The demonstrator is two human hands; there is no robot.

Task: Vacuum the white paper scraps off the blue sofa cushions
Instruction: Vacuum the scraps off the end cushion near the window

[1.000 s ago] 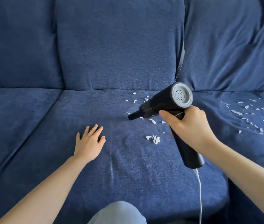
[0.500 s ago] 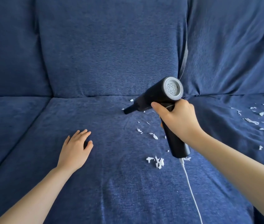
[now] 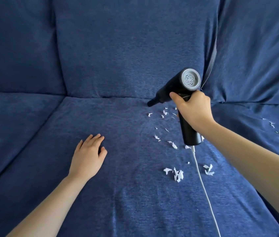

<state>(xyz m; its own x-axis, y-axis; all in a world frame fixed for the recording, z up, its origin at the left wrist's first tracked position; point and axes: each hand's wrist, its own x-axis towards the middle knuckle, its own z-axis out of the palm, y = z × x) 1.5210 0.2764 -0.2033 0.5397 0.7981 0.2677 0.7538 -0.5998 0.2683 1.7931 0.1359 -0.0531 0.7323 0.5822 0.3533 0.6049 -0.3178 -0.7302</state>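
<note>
White paper scraps lie scattered on the middle seat cushion of the blue sofa, most of them just below and beside the black handheld vacuum, with more on the cushion to its right. The right hand grips the vacuum's handle with curled fingers, nozzle pointing left near the cushion's back edge, a white cord trailing from the handle's base. Well left of the vacuum, the left hand rests flat on the cushion, fingers straight, holding nothing.
</note>
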